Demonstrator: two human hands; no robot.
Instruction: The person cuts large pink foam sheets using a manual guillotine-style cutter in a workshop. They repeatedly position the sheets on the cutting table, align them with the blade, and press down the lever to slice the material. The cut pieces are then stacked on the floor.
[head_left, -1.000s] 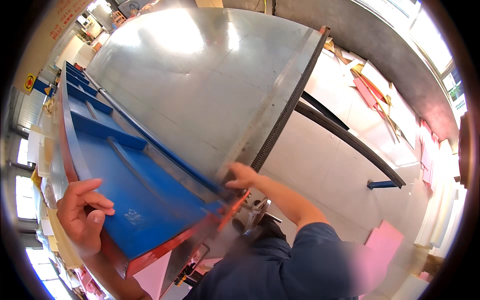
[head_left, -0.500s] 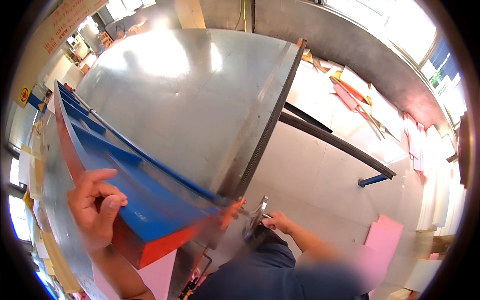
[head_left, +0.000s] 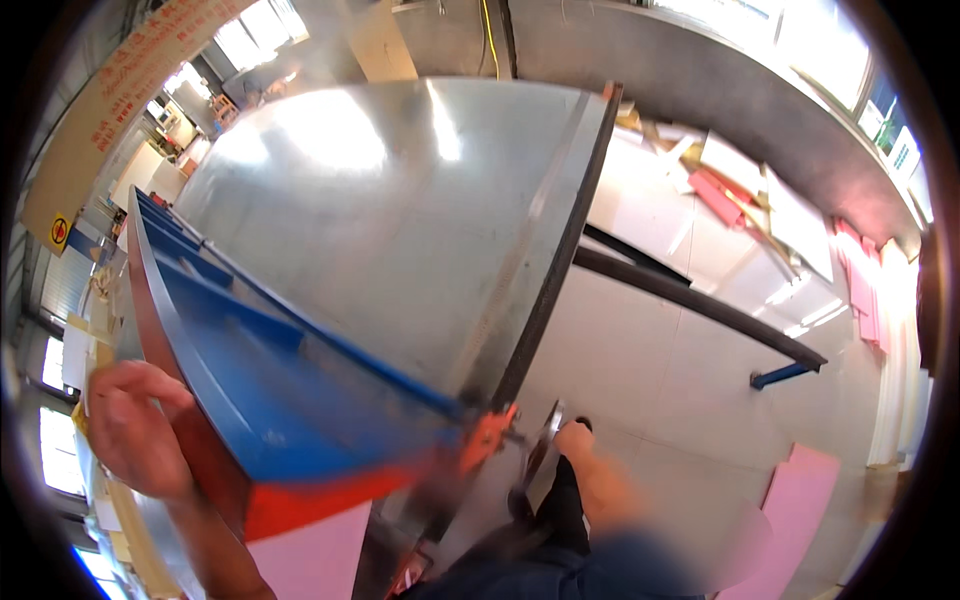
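A long blue beam (head_left: pixel 225 370) with a red end (head_left: pixel 320 500) slants across the left side. My left hand (head_left: pixel 135 430) is raised at its outer red face, with the fingers curled in and smeared by motion. Whether it touches the beam I cannot tell. To the right, my right hand (head_left: pixel 574 440) is closed round the handle of a metal handwheel (head_left: pixel 541 445), and a dark knob pokes out past the fingers. An orange-red bracket (head_left: pixel 487 437) sits between the wheel and the beam. Behind the beam lies a wide shiny sheet-metal surface (head_left: pixel 400 230).
A dark toothed rail (head_left: pixel 560 270) edges the metal surface. From it a dark bar (head_left: pixel 710 308) reaches right over the floor to a blue leg (head_left: pixel 778 376). Pink boards (head_left: pixel 795 510) lie at lower right, and scraps (head_left: pixel 715 195) are heaped by the wall.
My left hand has moved left, from over the blue beam to its outer side. My right hand has shifted round with the handwheel handle. The whole view has swung slightly.
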